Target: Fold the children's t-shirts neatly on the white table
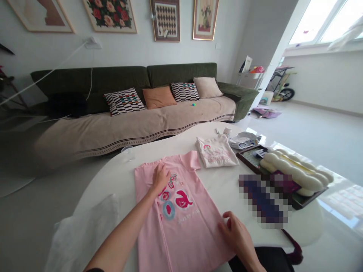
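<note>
A pink T-shirt (pixel 198 226) with red, blue and white printed motifs lies spread on the white table (pixel 104 177). Its left side is folded in, and one short sleeve sticks out at the top right. My left hand (pixel 161 177) rests flat on the upper part of the shirt, beside the print, fingers stretched out. Over the shirt's right edge, near the hem, is my right hand (pixel 235 230), with thumb and fingers apart and fingertips touching the cloth. Beyond the sleeve sits a folded white T-shirt (pixel 217 153) with a pink print.
A dark-rimmed tray (pixel 300 206) holding a cream, puffy tissue-box cover (pixel 295 170) stands at the right, beside a pixelated dark object. Crumpled clear plastic (pixel 87 230) hangs at the table's left edge. A silvery packet (pixel 244 140) lies behind. Across stands a green sofa (pixel 181 71).
</note>
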{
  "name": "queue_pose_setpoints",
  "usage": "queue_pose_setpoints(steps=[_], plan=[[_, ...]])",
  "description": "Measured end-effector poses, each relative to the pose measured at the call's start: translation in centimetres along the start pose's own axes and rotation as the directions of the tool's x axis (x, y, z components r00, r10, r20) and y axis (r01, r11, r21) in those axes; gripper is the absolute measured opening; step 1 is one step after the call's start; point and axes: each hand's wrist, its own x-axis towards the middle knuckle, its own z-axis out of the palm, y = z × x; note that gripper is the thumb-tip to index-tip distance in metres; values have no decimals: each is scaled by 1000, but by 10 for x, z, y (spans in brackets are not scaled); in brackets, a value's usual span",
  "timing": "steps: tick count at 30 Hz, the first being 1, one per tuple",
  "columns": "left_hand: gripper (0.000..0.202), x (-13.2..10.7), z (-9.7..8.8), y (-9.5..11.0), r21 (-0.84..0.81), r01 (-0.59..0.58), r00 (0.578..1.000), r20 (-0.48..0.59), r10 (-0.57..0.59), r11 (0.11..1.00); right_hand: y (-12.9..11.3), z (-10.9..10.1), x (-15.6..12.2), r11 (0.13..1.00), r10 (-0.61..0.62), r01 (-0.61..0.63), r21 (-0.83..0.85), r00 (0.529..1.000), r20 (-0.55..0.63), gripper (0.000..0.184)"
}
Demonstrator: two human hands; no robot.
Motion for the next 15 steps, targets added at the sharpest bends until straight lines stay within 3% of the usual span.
queue_pose_setpoints(steps=[3,5,7,11,13,15], plan=[[42,9,25,65,-75,-68,995,67,73,995,-6,-2,-2,1000,-5,5,-1,999,33,13],[54,15,43,100,-130,-14,992,122,30,991,-5,-4,-3,999,-32,32,5,999,40,13],[61,21,58,120,-192,66,987,157,-36,979,-1,-6,-3,997,-75,73,32,996,54,11],[37,33,68,124,-321,159,985,111,-130,934,6,-1,-10,988,-92,75,138,988,121,9],[22,38,63,113,-417,180,984,76,-163,891,3,4,-18,981,-101,82,173,989,106,14],[14,38,52,95,-521,198,977,37,-209,830,-5,12,-30,966,-172,164,198,985,24,17]])
